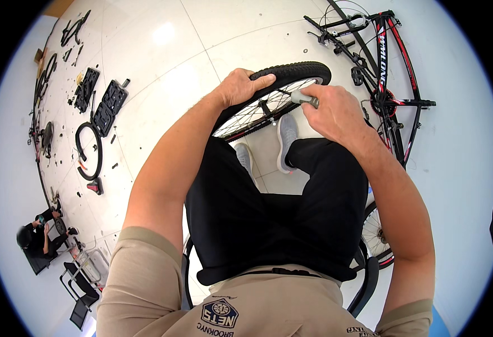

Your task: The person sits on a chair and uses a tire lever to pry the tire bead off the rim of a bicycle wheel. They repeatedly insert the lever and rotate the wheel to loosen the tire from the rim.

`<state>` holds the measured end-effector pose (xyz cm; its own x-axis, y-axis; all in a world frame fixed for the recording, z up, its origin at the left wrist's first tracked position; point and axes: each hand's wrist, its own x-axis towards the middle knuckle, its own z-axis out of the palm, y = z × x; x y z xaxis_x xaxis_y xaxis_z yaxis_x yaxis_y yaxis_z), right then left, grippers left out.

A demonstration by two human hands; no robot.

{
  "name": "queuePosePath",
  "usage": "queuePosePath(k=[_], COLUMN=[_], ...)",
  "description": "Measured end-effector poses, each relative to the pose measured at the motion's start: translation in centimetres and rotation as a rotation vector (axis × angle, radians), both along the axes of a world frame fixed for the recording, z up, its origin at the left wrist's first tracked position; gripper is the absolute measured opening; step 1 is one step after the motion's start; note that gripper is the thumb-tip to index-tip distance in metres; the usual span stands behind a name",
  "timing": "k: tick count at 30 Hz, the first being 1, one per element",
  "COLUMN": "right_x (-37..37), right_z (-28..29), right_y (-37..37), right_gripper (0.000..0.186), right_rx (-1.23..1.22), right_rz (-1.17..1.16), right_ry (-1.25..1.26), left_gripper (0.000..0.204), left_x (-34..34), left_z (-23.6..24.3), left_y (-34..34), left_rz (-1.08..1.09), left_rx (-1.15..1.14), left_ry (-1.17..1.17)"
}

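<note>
One held wheel [265,108], bike frame [382,62], open toolbox [110,109]

Large white capitals [382,59] run along a black tube of the bicycle frame [380,33], to the right of the right hand's [337,114] fingers and farther out. Well back from those fingers, toward the person's body, the beige shirt [280,300] bears a dark badge [219,313] with pale capitals, dark letters [215,331] alongside, and another dark print [363,332] farther right.
</note>
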<state>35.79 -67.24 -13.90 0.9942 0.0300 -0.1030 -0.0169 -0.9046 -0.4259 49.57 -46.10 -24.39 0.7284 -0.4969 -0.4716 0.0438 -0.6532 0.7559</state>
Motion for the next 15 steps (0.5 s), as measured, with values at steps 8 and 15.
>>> queuePosePath(k=[8,15], right_x=[0.4,0.3], right_z=[1.5,-1.1], right_y=[0.4,0.2], right_gripper=[0.031,0.033], right_rx=[0.022,0.091], right_rz=[-0.08,-0.111], right_ry=[0.156,0.072], left_gripper=[0.069,0.07], left_x=[0.5,0.7], left_z=[0.4,0.4], left_y=[0.3,0.5], left_rz=[0.07,0.067], left_rx=[-0.032,-0.046], left_ry=[0.091,0.103])
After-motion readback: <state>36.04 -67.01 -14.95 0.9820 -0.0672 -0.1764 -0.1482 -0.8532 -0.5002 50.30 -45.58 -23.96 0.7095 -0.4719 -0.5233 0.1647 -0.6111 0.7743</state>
